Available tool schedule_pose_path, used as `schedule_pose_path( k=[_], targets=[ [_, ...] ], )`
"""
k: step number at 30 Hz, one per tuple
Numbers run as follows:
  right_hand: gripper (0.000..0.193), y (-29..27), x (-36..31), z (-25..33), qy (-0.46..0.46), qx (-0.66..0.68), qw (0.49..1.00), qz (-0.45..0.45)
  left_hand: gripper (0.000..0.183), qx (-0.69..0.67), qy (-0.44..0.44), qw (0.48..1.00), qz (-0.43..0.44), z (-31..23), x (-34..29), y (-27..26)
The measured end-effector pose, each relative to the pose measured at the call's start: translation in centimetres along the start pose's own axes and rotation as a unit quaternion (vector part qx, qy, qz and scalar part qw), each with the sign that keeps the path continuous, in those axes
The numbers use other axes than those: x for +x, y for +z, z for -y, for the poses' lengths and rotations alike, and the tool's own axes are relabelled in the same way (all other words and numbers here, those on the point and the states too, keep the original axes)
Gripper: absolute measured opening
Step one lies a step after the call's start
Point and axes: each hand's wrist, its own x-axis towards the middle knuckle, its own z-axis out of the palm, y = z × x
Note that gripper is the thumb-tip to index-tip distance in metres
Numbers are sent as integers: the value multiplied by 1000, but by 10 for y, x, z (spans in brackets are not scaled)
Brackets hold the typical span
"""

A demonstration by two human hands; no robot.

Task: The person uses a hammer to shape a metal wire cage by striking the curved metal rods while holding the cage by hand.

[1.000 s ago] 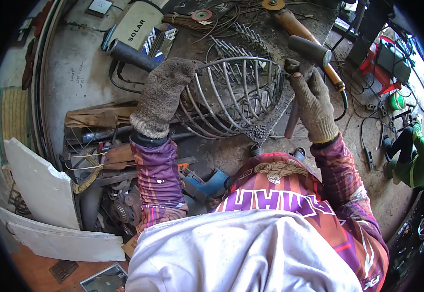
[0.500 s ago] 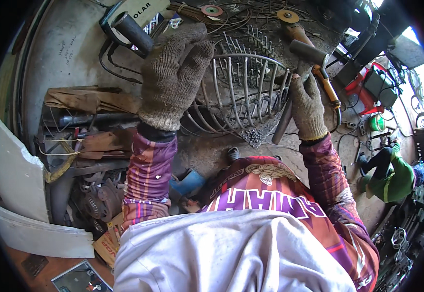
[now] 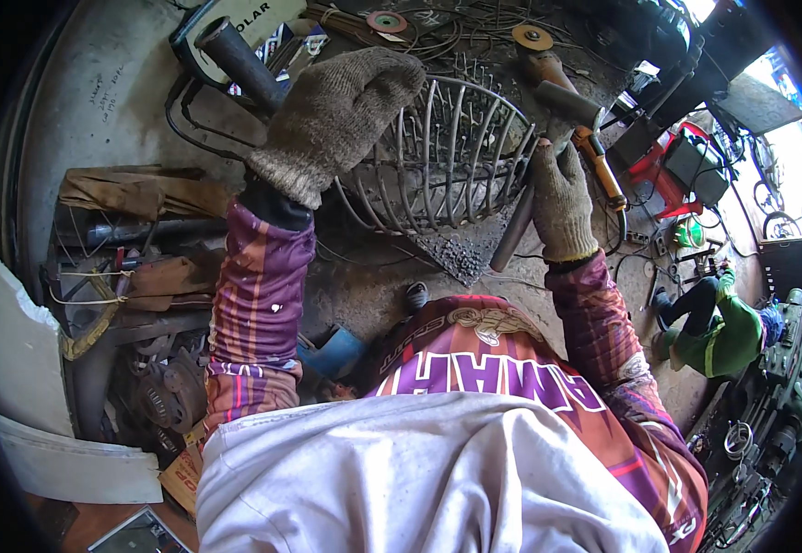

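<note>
Holding hammer (image 3: 569, 104), right hand (image 3: 563, 201) curled round it, right of center. Gloved left hand (image 3: 341, 115) bent over left side of metal-rod basket (image 3: 456, 157), upper center; fingertips hidden, can't tell if gripping. Orange grinder (image 3: 596, 164) upper right.

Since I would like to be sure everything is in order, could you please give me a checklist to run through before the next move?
1. Left hand and right hand covered: ok, knit gloves on both.
2. Hammer held in the right hand: ok.
3. Left hand's grip on the curved-bar metal basket: cannot tell, the fingertips are hidden.
4. Angle grinder out of hand: ok, it lies beyond the hammer.
5. Grinder unplugged: cannot tell.
6. Co-worker in green apart from the basket: ok, off to the right.
</note>
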Motion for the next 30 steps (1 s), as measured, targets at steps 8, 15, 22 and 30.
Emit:
schedule_pose_path(
  k=[8, 15, 22, 30],
  targets=[
    [38, -2, 4, -11, -48, -33, 998, -3, 27, -28, -13, 999, -9, 0, 4, 6],
    [37, -2, 4, -4, -9, -21, 1000, -4, 29, -83, -23, 995, -41, 1, 0, 9],
    [41, -2, 7, -6, 10, 26, 1000, 3, 32, -134, -65, 972, -181, 27, -7, 24],
    [46, -5, 11, -20, 27, 25, 999, -34, 53, 287, 73, 952, -75, 65, -69, 54]
  ],
)
